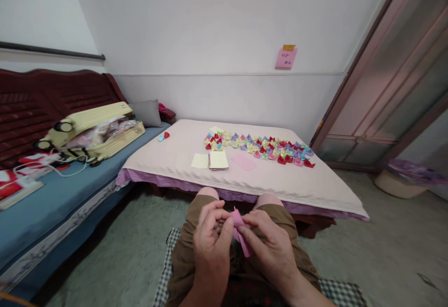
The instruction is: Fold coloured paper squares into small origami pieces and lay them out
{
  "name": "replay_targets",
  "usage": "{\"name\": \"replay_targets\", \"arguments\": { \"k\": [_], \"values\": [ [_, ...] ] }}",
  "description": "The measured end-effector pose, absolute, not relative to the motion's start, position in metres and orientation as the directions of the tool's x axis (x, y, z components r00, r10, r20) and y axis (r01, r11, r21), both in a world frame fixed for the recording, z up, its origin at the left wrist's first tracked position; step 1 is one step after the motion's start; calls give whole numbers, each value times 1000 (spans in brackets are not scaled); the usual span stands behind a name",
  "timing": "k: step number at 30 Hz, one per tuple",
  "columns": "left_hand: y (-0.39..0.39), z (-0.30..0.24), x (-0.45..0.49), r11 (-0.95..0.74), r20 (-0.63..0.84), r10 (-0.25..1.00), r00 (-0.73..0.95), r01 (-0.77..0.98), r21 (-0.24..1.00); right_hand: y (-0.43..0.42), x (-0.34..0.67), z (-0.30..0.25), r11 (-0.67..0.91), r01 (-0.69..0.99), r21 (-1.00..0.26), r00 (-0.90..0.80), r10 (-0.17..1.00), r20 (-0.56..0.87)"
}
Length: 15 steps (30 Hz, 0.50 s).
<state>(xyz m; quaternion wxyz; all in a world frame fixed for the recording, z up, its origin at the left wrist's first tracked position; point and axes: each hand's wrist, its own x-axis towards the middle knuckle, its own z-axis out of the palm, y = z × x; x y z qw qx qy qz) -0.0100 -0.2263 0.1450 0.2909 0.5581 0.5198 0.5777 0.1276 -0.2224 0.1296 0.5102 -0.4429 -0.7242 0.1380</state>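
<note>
Over my lap, a pink piece of folded paper (pixel 241 232) is held between both hands. My left hand (pixel 213 236) pinches its left edge with thumb and fingers. On the paper's right side, my right hand (pixel 266 238) grips it with the thumb on top. The paper looks narrow and creased, its lower end pointing down toward me. On the table in front lie a stack of square paper (pixel 219 160), a loose yellow sheet (pixel 199 161) and a flat pink sheet (pixel 244 161). Behind them spread many small folded paper pieces (pixel 269 147) in several colours.
The low table (pixel 168 157) has a pale cloth with a purple edge. At left, an open yellow suitcase (pixel 101 132) rests on a blue-covered wooden bench (pixel 94 176). A lined bin (pixel 402 181) stands at right. A pink note (pixel 286 59) is taped to the wall.
</note>
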Motion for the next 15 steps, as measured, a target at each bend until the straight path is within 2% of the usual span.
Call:
{"name": "replay_targets", "arguments": {
  "k": [10,15],
  "values": [
    [-227,142,-6,-292,328,928,-178,200,935,-222,126,128,681,532,-504,-164,666,727],
    [-227,145,-9,-314,353,923,-154,228,922,-223,125,129,685,524,-506,-192,674,714]
  ]
}}
